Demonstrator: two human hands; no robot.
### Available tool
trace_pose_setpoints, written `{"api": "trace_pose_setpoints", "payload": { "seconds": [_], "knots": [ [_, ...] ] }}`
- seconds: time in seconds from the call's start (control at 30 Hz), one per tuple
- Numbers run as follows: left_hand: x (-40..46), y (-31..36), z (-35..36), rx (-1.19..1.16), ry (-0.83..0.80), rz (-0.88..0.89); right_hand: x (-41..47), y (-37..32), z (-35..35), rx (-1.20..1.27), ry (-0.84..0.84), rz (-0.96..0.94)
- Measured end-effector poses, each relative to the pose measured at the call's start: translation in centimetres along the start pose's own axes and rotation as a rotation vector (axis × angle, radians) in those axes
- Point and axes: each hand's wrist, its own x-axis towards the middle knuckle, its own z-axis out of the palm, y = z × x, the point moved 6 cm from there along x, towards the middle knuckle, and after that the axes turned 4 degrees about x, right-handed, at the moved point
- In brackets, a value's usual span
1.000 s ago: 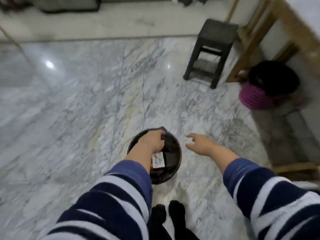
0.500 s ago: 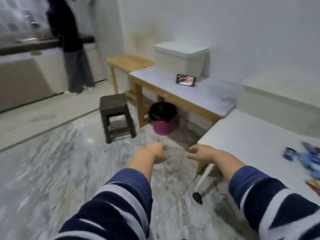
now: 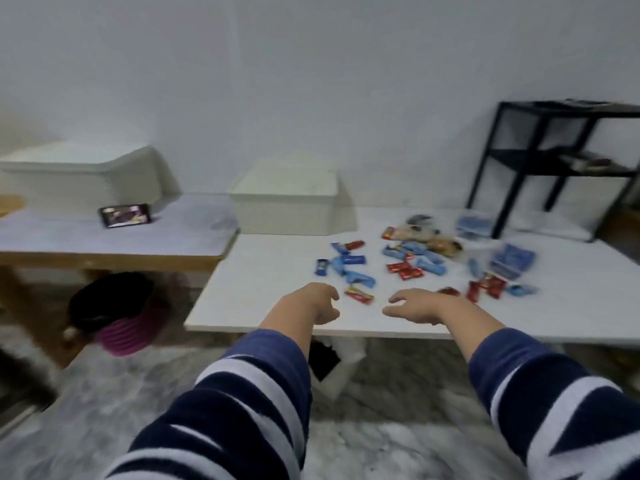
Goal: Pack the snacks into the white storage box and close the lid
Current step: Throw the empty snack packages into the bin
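While the frame is blurry, the layout reads OK: 1 white table [image 3: 263,271] in front, 1 wood-edged table [image 3: 114,237] to its left, 1 black shelf [image 3: 554,157] at the far right corner. 2 white boxes w/ lids on: the storage box [image 3: 287,202] sits at the back of the white table, a bigger box [image 3: 86,174] sits on the wood-edged table behind 1 phone [image 3: 126,215] w/ a lit screen. 1 pink bin [image 3: 128,327] w/ black liner stands under that table. Snacks [image 3: 408,261] lie scattered on the white table right of the storage box, approx 25, mostly blue and red wrappers; no writing readable. Left hand [image 3: 313,303] and right hand [image 3: 419,308] hover over the near edge, fingers loosely curled, holding nothing; 1 red wrapper [image 3: 359,294] lies between them.
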Motion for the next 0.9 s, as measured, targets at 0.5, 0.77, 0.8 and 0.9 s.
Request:
{"api": "trace_pose_setpoints", "payload": {
  "seconds": [0.5, 0.77, 0.8, 0.9],
  "knots": [
    [7.4, 33.3, -1.1, 0.115, 0.024, 0.347, -8.9, 25.4, -13.8, 0.138, 0.211, 0.26],
    [13.7, 40.8, -6.4, 0.133, 0.129, 0.391, -5.7, 30.9, -21.2, 0.139, 0.265, 0.236],
    [14.8, 41.6, -7.1, 0.132, 0.141, 0.395, -5.1, 31.7, -22.3, 0.143, 0.271, 0.239],
    [19.3, 44.0, -10.0, 0.125, 0.179, 0.397, -2.4, 34.2, -26.0, 0.16, 0.295, 0.255]
  ]
}}
